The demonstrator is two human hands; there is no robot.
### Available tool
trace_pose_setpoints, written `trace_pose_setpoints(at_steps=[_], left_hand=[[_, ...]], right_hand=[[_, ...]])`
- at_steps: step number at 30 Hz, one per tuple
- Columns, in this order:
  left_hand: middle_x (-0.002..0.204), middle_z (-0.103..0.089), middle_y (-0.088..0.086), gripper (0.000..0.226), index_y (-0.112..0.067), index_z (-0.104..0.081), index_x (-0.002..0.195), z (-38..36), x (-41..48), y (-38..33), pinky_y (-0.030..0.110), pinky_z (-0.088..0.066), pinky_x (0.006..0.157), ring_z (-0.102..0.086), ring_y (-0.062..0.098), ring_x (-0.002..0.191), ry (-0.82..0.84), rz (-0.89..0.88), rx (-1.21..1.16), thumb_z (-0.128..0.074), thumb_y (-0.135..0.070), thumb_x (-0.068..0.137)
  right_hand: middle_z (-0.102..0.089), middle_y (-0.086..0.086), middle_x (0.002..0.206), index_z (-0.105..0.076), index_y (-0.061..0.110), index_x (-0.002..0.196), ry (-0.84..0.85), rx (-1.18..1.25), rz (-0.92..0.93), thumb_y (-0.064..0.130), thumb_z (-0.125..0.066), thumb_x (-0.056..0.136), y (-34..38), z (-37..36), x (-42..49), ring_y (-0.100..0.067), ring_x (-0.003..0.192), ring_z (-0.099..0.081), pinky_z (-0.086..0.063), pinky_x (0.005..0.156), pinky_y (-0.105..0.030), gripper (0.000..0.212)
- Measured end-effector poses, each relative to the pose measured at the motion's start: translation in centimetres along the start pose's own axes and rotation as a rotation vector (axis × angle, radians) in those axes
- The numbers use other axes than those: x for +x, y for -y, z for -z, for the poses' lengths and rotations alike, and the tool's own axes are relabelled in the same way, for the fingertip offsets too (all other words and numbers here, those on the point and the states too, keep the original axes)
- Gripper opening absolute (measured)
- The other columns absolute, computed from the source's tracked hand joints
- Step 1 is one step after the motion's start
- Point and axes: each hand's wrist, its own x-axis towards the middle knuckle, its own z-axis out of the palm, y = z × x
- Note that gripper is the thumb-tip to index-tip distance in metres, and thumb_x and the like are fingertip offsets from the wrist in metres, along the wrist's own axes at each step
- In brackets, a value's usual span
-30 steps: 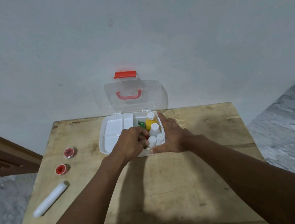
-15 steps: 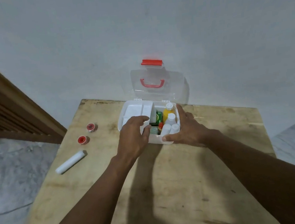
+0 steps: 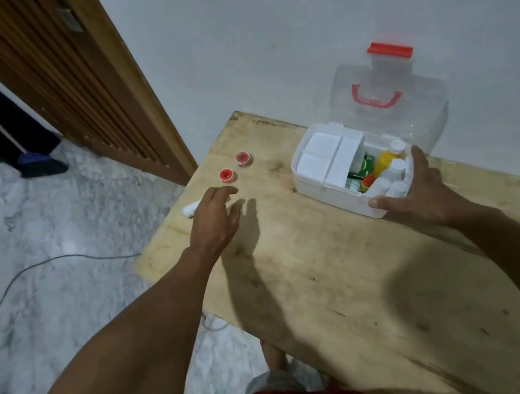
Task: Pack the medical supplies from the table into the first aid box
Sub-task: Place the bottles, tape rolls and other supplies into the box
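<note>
The first aid box (image 3: 325, 186) is sitting open near the far right of the wooden table (image 3: 341, 268), its clear lid (image 3: 386, 98) leaning back toward the white wall (image 3: 266, 34), bottles crowding its right compartment. The right hand (image 3: 420, 193) is gripping the box's near right corner. The left hand (image 3: 214, 223), fingers spread and holding nothing, is hovering over a white roll (image 3: 190, 208) at the table's left edge, just short of two red-centred tape rolls (image 3: 227, 175). Bare tabletop is lying between the hands. Half a second ago the left hand was at the box.
</note>
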Motion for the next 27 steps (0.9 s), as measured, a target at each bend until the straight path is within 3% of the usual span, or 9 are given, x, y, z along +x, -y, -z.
trace_pose_setpoints(at_steps=[4, 10, 13, 16, 19, 22, 23, 25, 27], left_hand=[[0.112, -0.065, 0.011, 0.025, -0.011, -0.07, 0.115, 1.2, 1.5, 3.2, 0.035, -0.046, 0.082, -0.062, 0.031, 0.102, 0.081, -0.011, 0.053, -0.067, -0.017, 0.091], [0.119, -0.058, 0.02, 0.044, -0.014, -0.065, 0.129, 1.3, 4.0, 6.6, 0.039, -0.046, 0.086, -0.055, 0.04, 0.108, 0.26, -0.102, 0.167, -0.069, -0.007, 0.086], [0.12, -0.057, 0.018, 0.049, -0.021, -0.061, 0.134, 1.6, 4.7, 8.1, 0.045, -0.049, 0.083, -0.052, 0.04, 0.109, 0.315, -0.172, 0.235, -0.067, -0.009, 0.086], [0.115, -0.057, 0.019, 0.056, -0.023, -0.059, 0.136, 2.0, 4.9, 9.2, 0.046, -0.05, 0.078, -0.054, 0.042, 0.102, 0.358, -0.256, 0.247, -0.071, -0.011, 0.082], [0.108, -0.058, 0.022, 0.067, -0.021, -0.057, 0.138, 2.2, 5.1, 10.2, 0.044, -0.049, 0.072, -0.054, 0.043, 0.093, 0.4, -0.344, 0.255, -0.069, -0.012, 0.073], [0.099, -0.057, 0.02, 0.066, -0.023, -0.055, 0.138, 2.3, 5.3, 10.5, 0.04, -0.046, 0.066, -0.054, 0.04, 0.084, 0.418, -0.382, 0.259, -0.064, -0.013, 0.073], [0.1, -0.057, 0.02, 0.064, -0.023, -0.056, 0.139, 2.3, 5.4, 10.4, 0.039, -0.046, 0.068, -0.055, 0.04, 0.086, 0.423, -0.371, 0.254, -0.064, -0.012, 0.076], [0.106, -0.057, 0.02, 0.065, -0.022, -0.052, 0.144, 2.3, 5.6, 10.1, 0.039, -0.045, 0.075, -0.055, 0.041, 0.094, 0.452, -0.326, 0.236, -0.063, -0.009, 0.081], [0.111, -0.056, 0.019, 0.066, -0.024, -0.045, 0.148, 2.4, 5.9, 9.8, 0.036, -0.043, 0.079, -0.055, 0.04, 0.098, 0.5, -0.293, 0.243, -0.062, -0.011, 0.085]], right_hand=[[-0.031, -0.004, 0.152, -0.007, 0.032, 0.149, 0.007, -0.012, -0.017, 0.091, -0.073, 0.032, 0.0, -0.1, 0.3, -0.033, 0.137, -0.035, -0.038, 0.108, -0.054, 0.147], [-0.035, -0.001, 0.149, -0.015, 0.026, 0.151, -0.043, 0.019, -0.03, 0.085, -0.075, 0.021, 0.4, -0.3, 0.8, -0.025, 0.133, -0.039, -0.037, 0.108, -0.045, 0.155], [-0.03, -0.004, 0.156, -0.009, 0.024, 0.155, -0.047, 0.012, -0.029, 0.08, -0.08, 0.028, 0.7, -0.5, 0.8, -0.028, 0.139, -0.035, -0.035, 0.111, -0.046, 0.156], [-0.028, -0.007, 0.158, -0.007, 0.022, 0.157, -0.059, 0.039, -0.06, 0.061, -0.091, 0.044, 0.4, -0.6, 0.9, -0.03, 0.141, -0.032, -0.034, 0.111, -0.045, 0.146], [-0.031, -0.006, 0.156, -0.008, 0.029, 0.155, -0.036, 0.038, -0.049, 0.066, -0.089, 0.045, 0.6, -0.5, 0.8, -0.03, 0.139, -0.036, -0.039, 0.109, -0.051, 0.142], [-0.034, -0.012, 0.153, -0.012, 0.017, 0.156, -0.056, 0.047, -0.031, 0.025, -0.093, 0.064, 1.3, -0.4, 0.6, -0.033, 0.136, -0.037, -0.037, 0.107, -0.045, 0.123], [-0.032, -0.012, 0.154, -0.011, 0.019, 0.156, -0.055, 0.044, -0.035, 0.027, -0.093, 0.063, 1.6, -0.4, 0.4, -0.033, 0.137, -0.036, -0.036, 0.108, -0.044, 0.124], [-0.024, -0.004, 0.159, -0.005, 0.031, 0.155, -0.029, 0.015, -0.073, 0.061, -0.091, 0.044, 1.6, -0.3, 0.1, -0.031, 0.141, -0.031, -0.033, 0.113, -0.048, 0.144], [-0.017, 0.002, 0.161, -0.001, 0.037, 0.155, -0.001, -0.006, -0.114, 0.075, -0.083, 0.031, 1.7, -0.2, -0.2, -0.03, 0.145, -0.026, -0.032, 0.114, -0.053, 0.154]])
